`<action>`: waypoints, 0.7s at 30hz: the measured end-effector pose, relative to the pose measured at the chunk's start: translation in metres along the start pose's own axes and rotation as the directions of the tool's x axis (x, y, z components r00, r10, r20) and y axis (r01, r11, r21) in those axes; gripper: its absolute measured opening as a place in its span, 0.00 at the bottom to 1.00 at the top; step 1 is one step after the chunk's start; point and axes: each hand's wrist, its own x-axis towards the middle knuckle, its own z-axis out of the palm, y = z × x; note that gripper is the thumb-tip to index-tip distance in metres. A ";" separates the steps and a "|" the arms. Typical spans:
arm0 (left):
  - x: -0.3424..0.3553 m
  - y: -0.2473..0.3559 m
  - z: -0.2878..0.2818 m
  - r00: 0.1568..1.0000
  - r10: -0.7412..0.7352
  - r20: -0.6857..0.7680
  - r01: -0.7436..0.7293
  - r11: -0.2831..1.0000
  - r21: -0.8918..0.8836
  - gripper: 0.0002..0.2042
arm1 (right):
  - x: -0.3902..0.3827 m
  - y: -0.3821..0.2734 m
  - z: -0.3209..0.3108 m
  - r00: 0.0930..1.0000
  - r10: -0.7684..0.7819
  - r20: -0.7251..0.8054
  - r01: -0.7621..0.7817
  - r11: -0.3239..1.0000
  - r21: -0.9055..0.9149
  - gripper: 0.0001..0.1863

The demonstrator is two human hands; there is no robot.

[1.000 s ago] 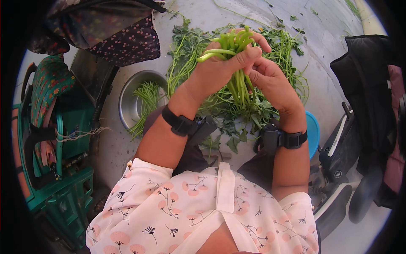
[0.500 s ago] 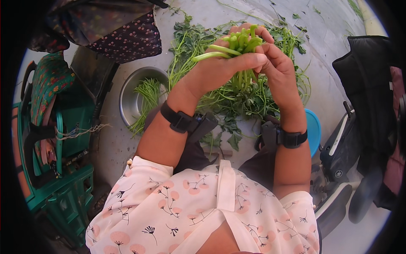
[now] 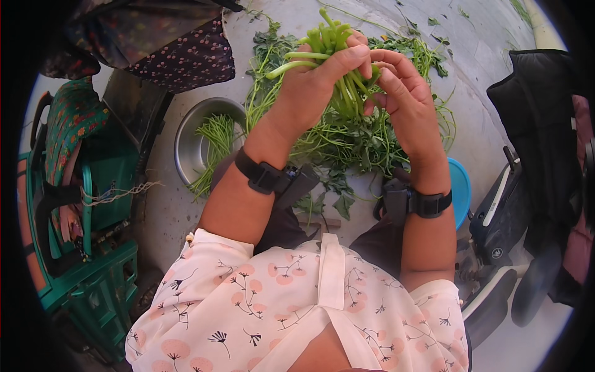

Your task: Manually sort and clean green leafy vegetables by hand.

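My left hand (image 3: 307,90) is closed around a bunch of thick green leafy stems (image 3: 328,38), their cut ends sticking up above the thumb and two bending out to the left. Below the fist the stems run down toward the leaves. Just right of the bunch, my right hand (image 3: 409,108) has its fingers curled, with thumb and fingertips at a bent green stem (image 3: 374,74); the exact grip is partly hidden. Under both hands a loose pile of leafy greens (image 3: 365,142) spreads over the grey floor (image 3: 167,211).
A steel bowl (image 3: 184,146) with trimmed thin stems (image 3: 217,146) stands left of the pile. Behind my right wrist shows a blue round rim (image 3: 460,192). A green plastic crate (image 3: 99,279) and draped cloths (image 3: 192,56) are at left; a black garment (image 3: 533,124) hangs at right.
My left hand has moved slightly left and up with the bunch. The right fingers have come away from the left thumb, down to a stem at the bunch's right side.
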 end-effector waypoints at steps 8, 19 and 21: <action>-0.001 0.000 0.003 0.998 0.012 0.062 -0.018 0.996 0.086 0.12 | 0.002 0.006 -0.012 0.993 -0.034 0.110 0.050 0.988 -0.147 0.10; 0.000 0.004 0.003 0.998 0.029 -0.048 -0.025 0.996 0.085 0.14 | 0.005 0.018 -0.011 0.995 0.089 -0.036 -0.077 0.962 0.261 0.04; 0.002 0.000 -0.001 1.000 0.027 -0.001 -0.027 0.996 0.081 0.14 | 0.005 0.021 -0.011 0.991 0.124 -0.055 -0.099 0.938 0.332 0.06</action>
